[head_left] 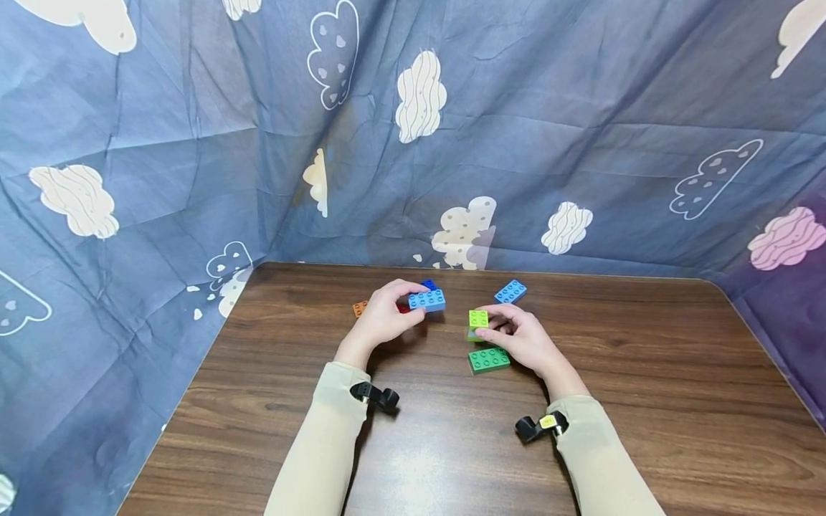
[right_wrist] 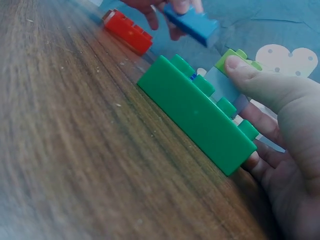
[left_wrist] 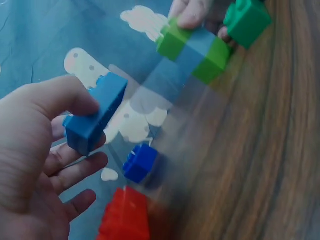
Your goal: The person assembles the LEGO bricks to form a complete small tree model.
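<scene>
My left hand [head_left: 385,315] pinches a light blue brick [head_left: 427,302] between thumb and fingers, its studs up, above the back middle of the table. In the left wrist view that blue brick [left_wrist: 97,112] is gripped near its middle. To the right, my right hand [head_left: 524,338] holds a small stack with a lime green brick [head_left: 478,317] on top, a pale blue layer in the middle and green below. The thumb presses the stack's near side. Just in front of this hand a darker green brick [head_left: 489,360] lies studs up on the table.
Near my left hand are an orange brick [head_left: 359,309], a red brick [left_wrist: 125,215] and a dark blue brick [left_wrist: 140,163]. Another blue brick [head_left: 510,291] lies behind my right hand. The wooden table [head_left: 645,373] ends at a cloud-patterned cloth [head_left: 361,179].
</scene>
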Demonstrator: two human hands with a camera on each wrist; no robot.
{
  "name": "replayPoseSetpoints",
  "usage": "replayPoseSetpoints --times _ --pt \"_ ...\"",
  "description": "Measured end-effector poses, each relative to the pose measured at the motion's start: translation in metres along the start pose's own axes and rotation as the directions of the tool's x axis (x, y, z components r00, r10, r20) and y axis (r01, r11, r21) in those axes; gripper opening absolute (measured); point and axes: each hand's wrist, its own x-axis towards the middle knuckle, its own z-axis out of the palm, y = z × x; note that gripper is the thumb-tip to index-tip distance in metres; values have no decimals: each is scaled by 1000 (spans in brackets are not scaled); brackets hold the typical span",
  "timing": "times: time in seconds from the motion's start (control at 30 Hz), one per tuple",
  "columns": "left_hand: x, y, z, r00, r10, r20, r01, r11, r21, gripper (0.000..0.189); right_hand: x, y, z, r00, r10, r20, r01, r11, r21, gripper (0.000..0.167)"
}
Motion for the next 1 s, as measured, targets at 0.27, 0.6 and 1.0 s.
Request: replayPoseSetpoints --times 0.27,0.6,1.0 --pt "3 15 5 998 56 -28 -57 997 -50 36 0 -1 1 1000 -6 -8 6 1000 -11 39" --pt "5 25 15 998 61 -1 -61 995 -77 33 2 -1 2 1000 -22 8 22 1000 18 38" --pt "6 31 21 997 74 17 -72 993 -94 33 2 -4 3 999 -29 31 29 999 21 35"
